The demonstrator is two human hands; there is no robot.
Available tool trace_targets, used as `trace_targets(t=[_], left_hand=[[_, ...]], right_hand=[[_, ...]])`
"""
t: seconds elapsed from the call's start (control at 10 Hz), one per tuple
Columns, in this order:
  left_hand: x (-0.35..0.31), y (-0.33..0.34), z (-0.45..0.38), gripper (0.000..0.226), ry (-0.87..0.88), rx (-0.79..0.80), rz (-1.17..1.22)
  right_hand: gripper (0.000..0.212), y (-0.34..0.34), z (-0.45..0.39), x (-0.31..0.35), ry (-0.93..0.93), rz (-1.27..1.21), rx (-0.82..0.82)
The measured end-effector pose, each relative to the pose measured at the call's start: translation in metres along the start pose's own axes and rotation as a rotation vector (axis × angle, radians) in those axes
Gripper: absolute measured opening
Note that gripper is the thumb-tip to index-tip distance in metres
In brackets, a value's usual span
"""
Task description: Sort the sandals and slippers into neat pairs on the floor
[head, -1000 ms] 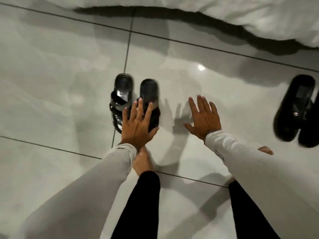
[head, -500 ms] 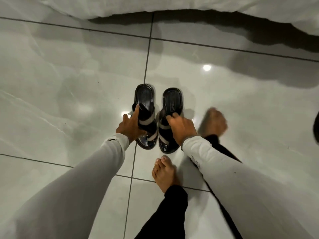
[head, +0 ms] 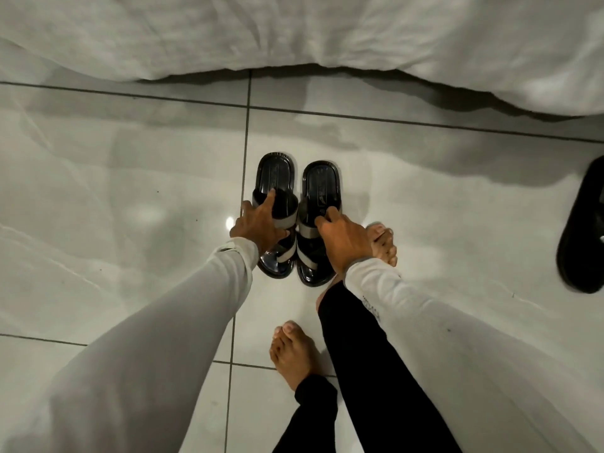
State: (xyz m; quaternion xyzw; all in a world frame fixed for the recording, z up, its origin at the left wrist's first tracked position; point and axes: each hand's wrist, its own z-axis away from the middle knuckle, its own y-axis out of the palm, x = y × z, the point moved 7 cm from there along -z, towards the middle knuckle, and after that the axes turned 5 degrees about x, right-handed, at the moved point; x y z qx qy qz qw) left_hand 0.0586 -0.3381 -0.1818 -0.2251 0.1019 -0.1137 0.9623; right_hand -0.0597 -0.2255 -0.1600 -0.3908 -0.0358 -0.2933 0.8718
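Note:
Two black sandals with grey straps stand side by side on the glossy tiled floor, heels pointing away from me. My left hand (head: 258, 225) grips the strap of the left sandal (head: 274, 173). My right hand (head: 343, 238) grips the strap of the right sandal (head: 322, 183). The two sandals sit almost parallel with a narrow gap between them. Another black sandal (head: 585, 230) lies at the right edge of the view, partly cut off.
A white bedsheet (head: 294, 37) hangs down along the far side, just beyond the sandals. My bare feet (head: 294, 351) and black trouser legs stand close behind the pair, one foot (head: 384, 240) right beside the right sandal. Grey tiles (head: 114, 207) stretch to the left.
A second ago both hands hovered flat above the floor. They then took hold of the two sandals' straps, and the pair now sits nearer the bedsheet. My feet have stepped forward.

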Motion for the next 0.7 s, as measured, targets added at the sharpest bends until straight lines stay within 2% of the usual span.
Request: trace_targets(t=[0.5,0.6,0.7], left_hand=[[-0.042,-0.040,-0.019,0.099,0.058,-0.062,-0.017],[-0.040,-0.038,-0.018,0.104,0.090,-0.081,-0.022],[-0.043,-0.039,-0.005,0.110,0.121,-0.153,-0.096]], right_hand=[[0.041,-0.051,-0.030,-0.033,0.037,-0.068,-0.096],[0.047,-0.052,-0.028,-0.035,0.048,-0.072,-0.147],[0.071,-0.053,-0.018,-0.039,0.096,-0.032,-0.206]])
